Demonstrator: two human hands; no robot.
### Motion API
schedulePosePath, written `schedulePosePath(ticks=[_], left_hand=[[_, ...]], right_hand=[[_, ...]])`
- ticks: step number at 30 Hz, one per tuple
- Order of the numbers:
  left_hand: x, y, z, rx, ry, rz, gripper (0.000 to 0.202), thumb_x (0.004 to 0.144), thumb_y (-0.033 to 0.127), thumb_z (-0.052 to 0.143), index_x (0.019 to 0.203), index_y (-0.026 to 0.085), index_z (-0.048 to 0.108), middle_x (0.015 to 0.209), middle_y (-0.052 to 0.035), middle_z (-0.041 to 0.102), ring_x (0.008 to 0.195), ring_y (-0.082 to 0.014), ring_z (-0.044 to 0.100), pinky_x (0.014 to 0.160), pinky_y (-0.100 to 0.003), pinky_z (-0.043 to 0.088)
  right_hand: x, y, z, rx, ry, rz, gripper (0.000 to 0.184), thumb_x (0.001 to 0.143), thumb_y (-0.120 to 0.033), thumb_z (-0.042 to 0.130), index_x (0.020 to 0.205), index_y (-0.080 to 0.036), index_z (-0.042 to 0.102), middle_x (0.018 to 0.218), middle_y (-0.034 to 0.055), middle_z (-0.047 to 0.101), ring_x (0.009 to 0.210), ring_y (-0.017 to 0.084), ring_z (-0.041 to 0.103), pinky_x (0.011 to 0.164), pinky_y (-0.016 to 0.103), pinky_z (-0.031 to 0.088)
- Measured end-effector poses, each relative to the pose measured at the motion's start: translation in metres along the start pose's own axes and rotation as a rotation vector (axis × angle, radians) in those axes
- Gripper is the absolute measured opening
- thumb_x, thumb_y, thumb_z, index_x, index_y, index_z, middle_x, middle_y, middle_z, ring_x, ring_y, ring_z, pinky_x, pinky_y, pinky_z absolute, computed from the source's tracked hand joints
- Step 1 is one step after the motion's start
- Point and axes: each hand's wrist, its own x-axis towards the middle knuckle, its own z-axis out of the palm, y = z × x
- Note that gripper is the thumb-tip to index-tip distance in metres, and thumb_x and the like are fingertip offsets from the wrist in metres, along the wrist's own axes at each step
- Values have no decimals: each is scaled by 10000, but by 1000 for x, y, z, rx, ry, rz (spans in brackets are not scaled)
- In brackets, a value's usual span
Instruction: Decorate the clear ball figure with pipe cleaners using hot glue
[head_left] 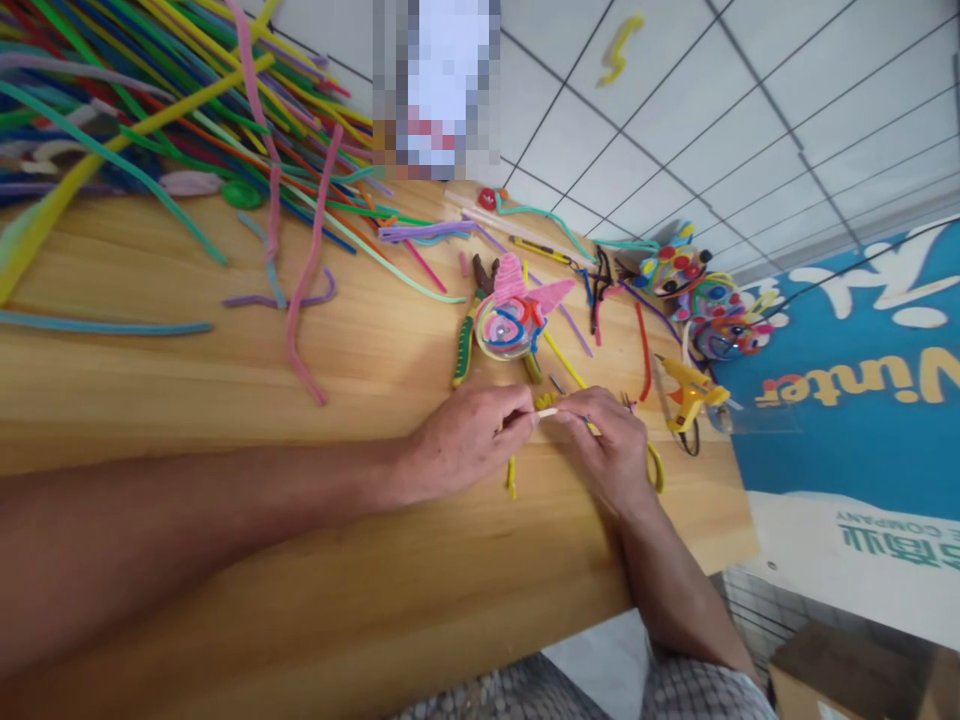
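Note:
My left hand (480,435) and my right hand (611,435) meet above the wooden table, thumbs and fingers pinched together. Between their fingertips runs a short, thin, pale stick-like piece (548,412), held at both ends; its exact kind is unclear. A yellow pipe cleaner piece (511,478) shows below my left hand, and coiled yellow pipe cleaner (546,400) lies just behind the fingertips. Beyond the hands, a round pipe-cleaner ornament (506,330) with pink pointed pieces rests against green-handled pliers (463,345). Yellow scissor-like handles (655,468) are partly hidden by my right hand.
A large heap of coloured pipe cleaners (187,100) covers the back left. To the right are a yellow glue gun (691,392) and several decorated ornaments (705,290). A yellow utility knife (541,249) lies at the back. The table's right edge (742,500) is near my right arm.

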Motion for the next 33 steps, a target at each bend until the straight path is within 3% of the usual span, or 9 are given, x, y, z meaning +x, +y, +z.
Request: schedulePosePath(ticks=[7,10,12,15,19,23,25,29,33], left_hand=[[-2,0,-2,70,-60,-19,274,1001,57,619,758,179,585,653,69,531,602,-99,480,616,-249,316],[-5,-4,-1,194,-120,44,423,1040,152,669,654,191,500,567,72,428,534,-102,425,584,-275,285],[-8,-7,1,304,-117,117,431,1040,192,716,661,197,510,574,62,463,543,-114,461,589,-280,318],[-14,-6,3,415,-42,231,141,995,197,804,951,197,670,842,3,715,743,-167,671,695,-274,482],[-18,0,1,448,36,263,464,999,369,847,1365,190,625,1198,-91,786,986,-240,773,828,-338,606],[-15,-3,-1,492,-28,257,184,1128,372,674,1112,191,705,928,-27,775,808,-191,745,738,-298,551],[-13,-8,0,503,-47,301,310,1182,336,570,944,186,698,819,-16,746,745,-170,719,698,-284,504],[-10,-13,1,476,-9,376,443,1213,311,491,836,181,683,712,-6,695,654,-147,649,648,-284,442],[-8,-11,0,466,-3,335,433,1181,263,548,774,182,672,635,13,638,574,-131,564,594,-289,366]], right_hand=[[-5,30,-8,-34,177,204,139,1089,-282,738,979,-272,823,879,11,829,786,210,759,731,351,575],[-5,38,-13,-94,291,191,123,1078,-290,753,973,-270,814,892,7,813,833,211,759,760,350,578],[-5,41,-17,-153,376,154,113,1082,-289,750,988,-273,810,907,8,803,867,209,756,783,353,578],[-6,37,-22,-220,415,87,105,1094,-291,735,1022,-275,809,945,22,808,888,210,758,809,369,586],[-8,17,-20,-171,183,-30,114,1107,-274,711,1074,-290,819,984,38,843,904,222,791,803,388,621],[-7,-4,-11,-67,-18,-130,147,1094,-206,715,1145,-294,820,1023,64,869,928,235,814,846,420,646],[-7,-10,-7,-33,-65,-118,146,1083,-207,733,1152,-298,825,1003,62,871,918,244,821,865,440,651],[-6,-10,-4,12,-11,-34,137,1080,-208,744,1147,-298,823,1005,59,872,915,239,827,836,423,657],[-7,-10,-4,-31,58,-15,155,1050,-171,763,1123,-293,823,954,53,859,898,241,821,809,408,655]])
